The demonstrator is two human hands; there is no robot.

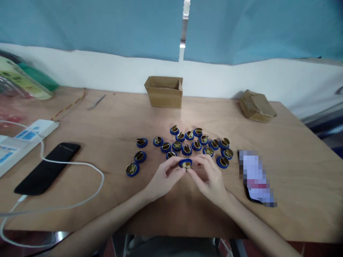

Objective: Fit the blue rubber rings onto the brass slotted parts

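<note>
Between my two hands I hold a small round blue-rimmed piece with a brass-coloured metal back (185, 164), lifted just above the near part of the table. My left hand (166, 177) pinches its left side with thumb and fingers. On the right side, my right hand (209, 177) grips it the same way, and both thumbs meet at its lower edge. Several like pieces (187, 149) lie beyond my hands, brass side up, many with a flap standing up. Three more (132, 169) form a loose line to the left. One piece (171, 154) is partly hidden behind my left fingers.
An open cardboard box (165, 98) stands at the back, and a crumpled carton (257, 106) at the back right. A lit phone (255, 175) lies right. At left are a black phone (46, 169) on a white cable (100, 182), a power strip (29, 137) and tweezers (97, 102).
</note>
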